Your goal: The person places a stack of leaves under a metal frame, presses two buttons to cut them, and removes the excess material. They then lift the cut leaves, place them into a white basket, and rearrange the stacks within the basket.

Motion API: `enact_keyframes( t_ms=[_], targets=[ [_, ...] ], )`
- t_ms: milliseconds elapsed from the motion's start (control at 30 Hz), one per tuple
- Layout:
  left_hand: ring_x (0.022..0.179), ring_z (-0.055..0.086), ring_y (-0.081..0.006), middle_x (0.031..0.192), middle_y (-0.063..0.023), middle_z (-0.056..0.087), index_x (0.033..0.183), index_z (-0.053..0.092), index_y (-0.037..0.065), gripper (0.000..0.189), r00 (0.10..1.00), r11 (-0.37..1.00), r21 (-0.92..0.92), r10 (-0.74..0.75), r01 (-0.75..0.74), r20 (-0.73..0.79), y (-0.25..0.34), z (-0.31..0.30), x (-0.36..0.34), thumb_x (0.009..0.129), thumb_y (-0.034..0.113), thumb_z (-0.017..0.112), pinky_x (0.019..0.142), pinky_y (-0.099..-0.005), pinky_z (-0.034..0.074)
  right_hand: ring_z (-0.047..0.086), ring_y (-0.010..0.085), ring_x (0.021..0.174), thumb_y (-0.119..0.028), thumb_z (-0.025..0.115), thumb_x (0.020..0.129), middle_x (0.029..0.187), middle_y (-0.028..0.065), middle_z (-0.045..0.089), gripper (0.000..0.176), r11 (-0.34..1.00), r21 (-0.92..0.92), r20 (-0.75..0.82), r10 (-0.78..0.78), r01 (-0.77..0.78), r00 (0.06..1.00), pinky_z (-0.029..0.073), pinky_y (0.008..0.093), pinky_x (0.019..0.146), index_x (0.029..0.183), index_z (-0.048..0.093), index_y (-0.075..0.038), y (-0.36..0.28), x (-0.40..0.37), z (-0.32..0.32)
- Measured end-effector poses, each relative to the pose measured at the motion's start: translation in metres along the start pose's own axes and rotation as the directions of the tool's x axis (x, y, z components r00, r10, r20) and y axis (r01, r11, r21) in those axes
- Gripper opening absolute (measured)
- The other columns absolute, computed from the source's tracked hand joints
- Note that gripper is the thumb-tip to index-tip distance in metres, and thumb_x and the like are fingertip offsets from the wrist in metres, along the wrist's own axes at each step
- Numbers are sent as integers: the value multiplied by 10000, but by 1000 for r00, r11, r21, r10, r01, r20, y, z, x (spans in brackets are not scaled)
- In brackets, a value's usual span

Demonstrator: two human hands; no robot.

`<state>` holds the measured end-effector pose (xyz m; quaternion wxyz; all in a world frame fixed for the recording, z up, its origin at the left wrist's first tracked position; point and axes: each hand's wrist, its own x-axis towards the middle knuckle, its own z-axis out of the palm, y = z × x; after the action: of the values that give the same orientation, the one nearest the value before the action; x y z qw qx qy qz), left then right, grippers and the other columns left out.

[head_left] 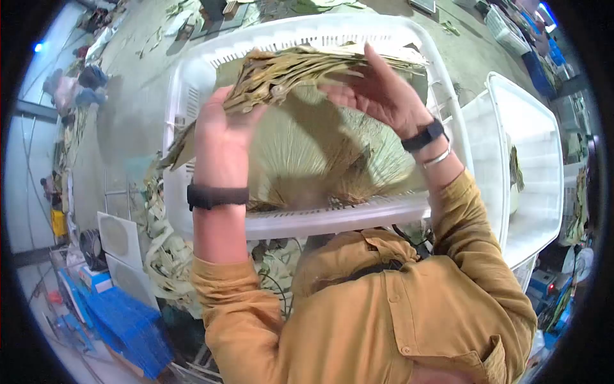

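Observation:
A thick bundle of dried, flattened leaves [275, 80], brownish at the folded stem end and paler toward the right, is held up over a white plastic crate. My left hand [224, 125], slightly blurred, closes around the brown end at the left. At the bundle's right part, my right hand [384, 96] has its palm showing, with thumb raised and fingers stretched out along the leaves' lower edge. Below both hands, broad pale-green fan-shaped leaves [377, 153] lie in the white crate [307, 225], their brown stem ends toward me.
A second white crate [537, 160] stands at the right with a few leaves in it. Loose pale leaves [169, 256] are heaped on the left. Blue crates [128, 326] sit lower left. Leaf scraps and a dark tray lie on the floor beyond.

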<state>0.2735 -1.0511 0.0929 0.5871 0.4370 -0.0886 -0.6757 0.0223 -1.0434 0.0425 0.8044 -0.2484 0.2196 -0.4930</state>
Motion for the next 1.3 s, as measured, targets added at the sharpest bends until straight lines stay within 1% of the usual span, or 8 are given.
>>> enact_keyframes(
  t_ms=[167, 300, 367, 600, 1033, 1133, 1233, 1300],
  targets=[
    [1147, 550, -342, 1247, -233, 550, 1213, 466, -119, 342, 763, 467, 605, 337, -645, 552, 18, 28, -25, 954, 102, 440, 1015, -508, 418, 602, 259, 1077, -189, 548, 951, 1198, 162, 599, 328, 969, -112, -232, -243, 222, 942, 507, 406, 926, 1188, 529, 37, -62, 8, 59],
    [1105, 583, -272, 1215, -194, 583, 1173, 494, -117, 311, 578, 448, 388, 451, -806, 680, 32, 49, -64, 955, 104, 489, 959, -433, 468, 553, 268, 1155, -135, 514, 947, 1224, 175, 586, 302, 917, 48, 63, -398, 395, 915, 419, 414, 1031, 1194, 535, 36, -91, -53, 91],
    [1056, 603, -218, 1183, -126, 615, 1160, 528, -64, 301, 638, 910, -129, 372, -394, 675, 29, 52, -89, 947, 146, 546, 906, -357, 494, 548, 274, 1169, -145, 509, 937, 1164, 126, 631, 272, 805, 2, 90, -591, 593, 802, 407, 437, 1035, 1149, 583, 9, -79, -91, 94],
    [1223, 455, -246, 1374, -51, 460, 1382, 379, 73, 575, 691, 895, -266, 445, -357, 570, -24, 81, -126, 924, 355, 583, 1033, -401, 366, 571, 197, 1089, -264, 621, 902, 1189, 57, 607, 387, 331, -386, -322, -923, 861, 210, 450, 359, 960, 1214, 554, -44, -28, -135, 115],
    [1209, 469, -243, 1366, -101, 452, 1386, 370, 36, 592, 356, 967, -35, -60, 254, 933, -205, 131, -342, 900, 265, 618, 1008, -404, 407, 570, 162, 1058, -205, 637, 909, 1140, 48, 593, 393, 141, -442, -319, -948, 886, -8, 485, 342, 918, 1228, 495, -25, -42, -455, 139],
    [948, 593, -186, 1109, -132, 628, 1149, 587, -43, 309, 185, 749, -137, 329, -648, 926, -267, 118, -399, 901, 141, 593, 804, -334, 504, 517, 206, 1163, -327, 712, 850, 1242, 110, 549, 636, 307, -688, -482, -871, 658, -97, 434, 347, 977, 1302, 421, 13, -6, -548, 100],
    [829, 607, -171, 973, -118, 664, 1038, 638, -56, 226, 262, 863, -37, 193, -505, 946, -275, 119, -503, 920, 126, 576, 736, -333, 507, 465, 299, 1237, -360, 778, 771, 1334, 178, 463, 898, 134, -991, -99, -822, -20, -561, 381, 394, 1029, 1396, 269, 36, 61, -602, 126],
    [906, 646, -347, 1049, -249, 644, 1142, 590, -58, 307, -58, 877, -221, 218, -426, 974, -337, 108, -530, 854, 48, 582, 823, -358, 491, 407, 372, 1286, -286, 779, 755, 1385, 238, 387, 991, -12, -988, 65, -936, -155, -346, 353, 441, 1052, 1446, 139, 21, 88, -639, 183]
  ],
)
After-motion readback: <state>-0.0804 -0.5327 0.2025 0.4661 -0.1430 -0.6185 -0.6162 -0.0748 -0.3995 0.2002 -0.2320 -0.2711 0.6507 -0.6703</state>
